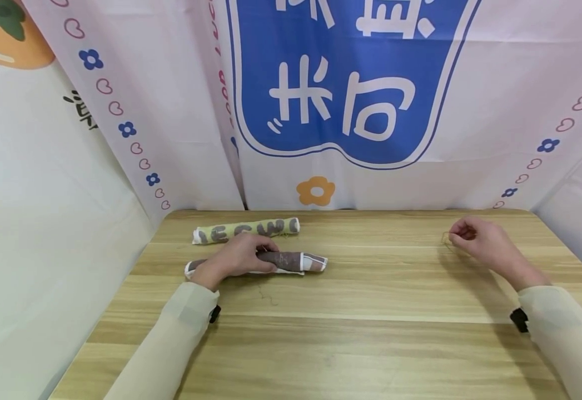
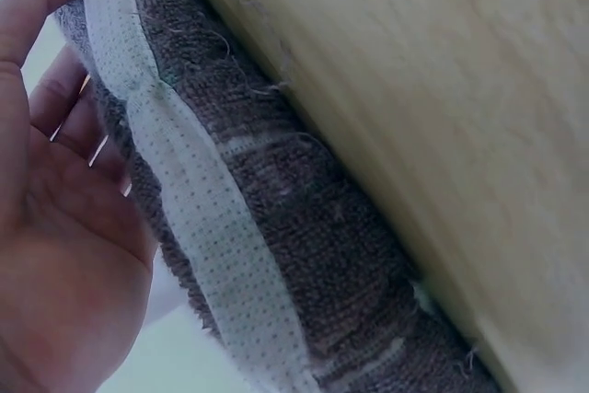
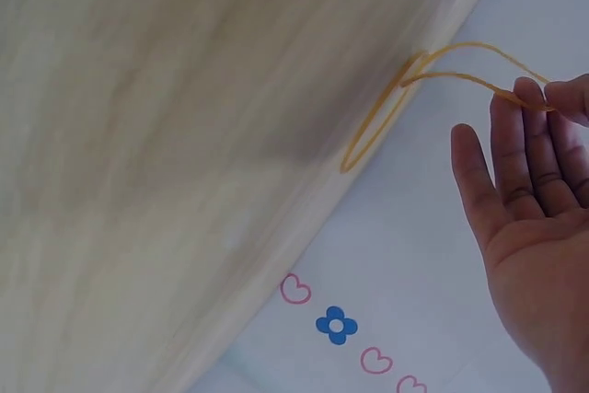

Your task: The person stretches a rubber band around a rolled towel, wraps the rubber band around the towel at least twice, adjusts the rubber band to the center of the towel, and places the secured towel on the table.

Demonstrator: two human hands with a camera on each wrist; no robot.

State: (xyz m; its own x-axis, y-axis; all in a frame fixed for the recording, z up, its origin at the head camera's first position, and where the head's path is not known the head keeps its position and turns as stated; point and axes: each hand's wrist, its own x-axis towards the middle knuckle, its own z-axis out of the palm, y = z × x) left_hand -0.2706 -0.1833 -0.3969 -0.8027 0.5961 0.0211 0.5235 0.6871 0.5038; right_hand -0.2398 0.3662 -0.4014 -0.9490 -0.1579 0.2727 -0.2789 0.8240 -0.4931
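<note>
A rolled brown towel with white edging [image 1: 285, 261] lies on the table at the left, and my left hand [image 1: 238, 256] grips it from above. In the left wrist view the left hand [image 2: 74, 227] has its fingers behind the brown towel roll [image 2: 294, 218]. Behind it lies a rolled yellow-green towel with grey letters [image 1: 250, 229]. Far to the right, my right hand [image 1: 488, 248] pinches a yellow rubber band [image 1: 446, 239]. In the right wrist view, thumb and fingertips of the right hand [image 3: 543, 218] hold one loop of the yellow bands [image 3: 469, 76]; the rest hangs at the table surface.
The wooden table [image 1: 351, 355] reaches back to a printed curtain [image 1: 180, 100] with a blue sign. A loose thread [image 1: 269, 299] lies in front of the brown roll.
</note>
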